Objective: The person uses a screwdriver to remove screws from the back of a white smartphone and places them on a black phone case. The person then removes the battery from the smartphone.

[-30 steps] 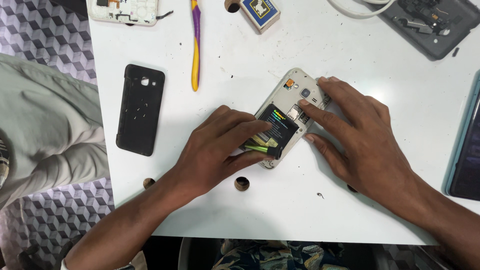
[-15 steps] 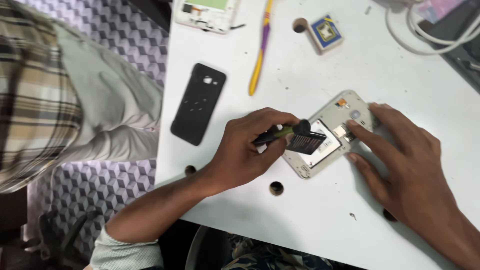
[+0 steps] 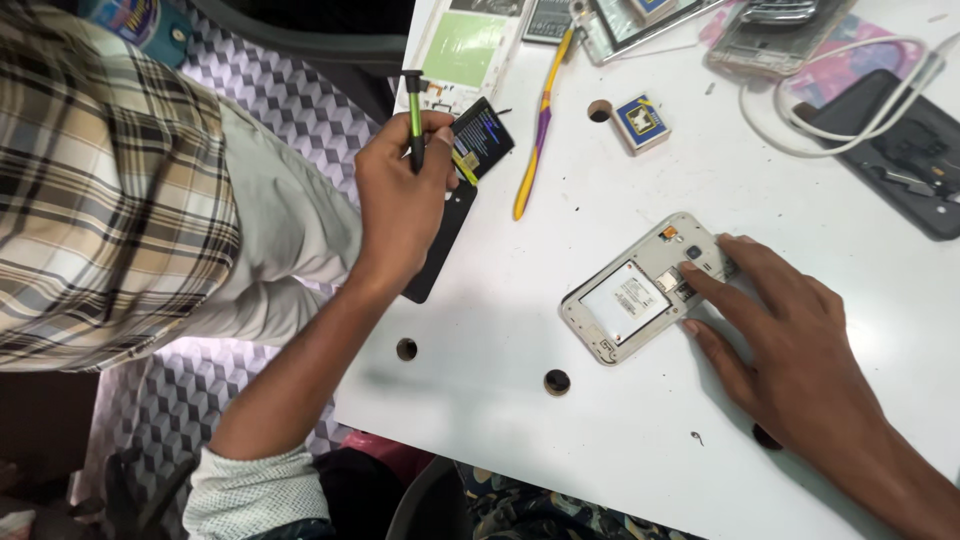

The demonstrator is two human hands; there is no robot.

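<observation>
From the head camera, the flat black phone battery (image 3: 482, 137) is already out, pinched in the left hand (image 3: 400, 205) with a green-handled screwdriver (image 3: 414, 120), above the table's left edge. The silver open-backed phone (image 3: 648, 287), bay empty, lies mid-table under the right hand's (image 3: 790, 345) spread fingertips. The white drilled tabletop (image 3: 500, 400) carries a black back cover (image 3: 440, 245) and a yellow-purple pry tool (image 3: 538, 125), over patterned flooring (image 3: 290, 100).
</observation>
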